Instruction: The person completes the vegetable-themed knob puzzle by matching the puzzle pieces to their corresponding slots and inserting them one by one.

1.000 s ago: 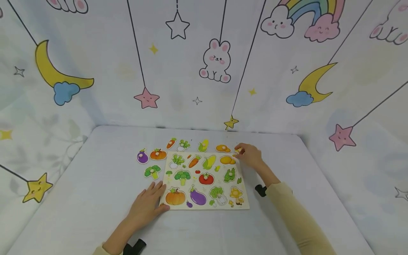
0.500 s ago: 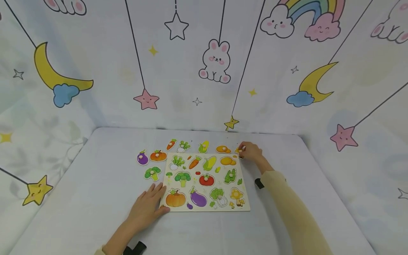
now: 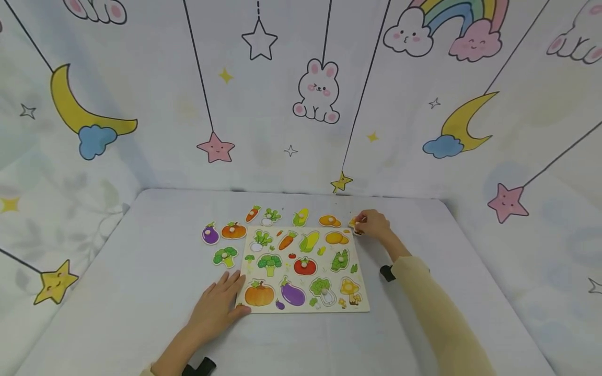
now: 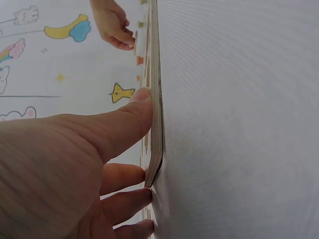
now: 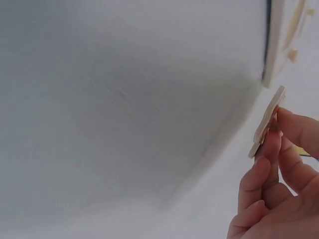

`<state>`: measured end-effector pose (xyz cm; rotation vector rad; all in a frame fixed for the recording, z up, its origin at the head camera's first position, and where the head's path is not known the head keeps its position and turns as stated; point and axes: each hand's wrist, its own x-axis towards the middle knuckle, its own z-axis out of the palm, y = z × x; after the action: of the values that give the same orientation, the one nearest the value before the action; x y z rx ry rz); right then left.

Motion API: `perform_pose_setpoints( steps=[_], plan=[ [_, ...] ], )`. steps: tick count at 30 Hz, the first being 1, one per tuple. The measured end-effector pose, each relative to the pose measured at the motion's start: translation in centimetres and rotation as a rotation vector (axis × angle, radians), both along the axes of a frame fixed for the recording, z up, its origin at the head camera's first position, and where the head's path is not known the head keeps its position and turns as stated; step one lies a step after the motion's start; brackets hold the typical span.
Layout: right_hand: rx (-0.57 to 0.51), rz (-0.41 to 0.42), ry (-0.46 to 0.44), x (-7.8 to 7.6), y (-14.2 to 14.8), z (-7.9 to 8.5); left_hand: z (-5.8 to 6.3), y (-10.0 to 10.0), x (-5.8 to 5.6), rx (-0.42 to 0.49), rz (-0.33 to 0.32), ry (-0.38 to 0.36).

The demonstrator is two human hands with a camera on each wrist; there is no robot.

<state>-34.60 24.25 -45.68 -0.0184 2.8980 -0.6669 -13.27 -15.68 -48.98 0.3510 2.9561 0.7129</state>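
My left hand (image 3: 213, 308) lies along the left edge of a wooden vegetable puzzle board (image 3: 291, 308), its fingers extended. In the left wrist view, the thumb (image 4: 127, 122) rests on the board's near edge. Beyond the board's far right corner, my right hand (image 3: 374, 224) pinches a small yellow mushroom puzzle piece (image 3: 352, 223), mostly covered by the fingers. The right wrist view shows this thin wooden piece (image 5: 268, 122) edge-on and tilted between thumb and fingers, close to the board corner. Tomato (image 3: 304, 266), asparagus (image 3: 339, 259) and cabbage (image 3: 322, 290) pieces sit in the board.
Loose knobbed pieces lie beyond the board: carrot (image 3: 253, 213), turnip (image 3: 270, 216), corn (image 3: 300, 216) and potato (image 3: 330, 220). Left of these are eggplant (image 3: 210, 233), pumpkin (image 3: 233, 230) and broccoli (image 3: 225, 256) pieces. A white cloth covers the table (image 3: 117, 292); a patterned backdrop (image 3: 263, 120) stands behind.
The right hand has shifted slightly right with the mushroom piece, away from the board's far right corner. The left hand keeps its place on the board.
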Motion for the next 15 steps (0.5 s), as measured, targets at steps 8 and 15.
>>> perform_pose_setpoints(
  steps=[8,15],
  plan=[
    [-0.153,0.162,-0.021,5.9,-0.1,1.8,0.0,0.0,0.1,-0.009,-0.005,0.009],
    [-0.186,0.276,-0.085,11.6,-1.3,1.5,0.2,0.0,0.1,-0.012,-0.007,0.022]
  ],
)
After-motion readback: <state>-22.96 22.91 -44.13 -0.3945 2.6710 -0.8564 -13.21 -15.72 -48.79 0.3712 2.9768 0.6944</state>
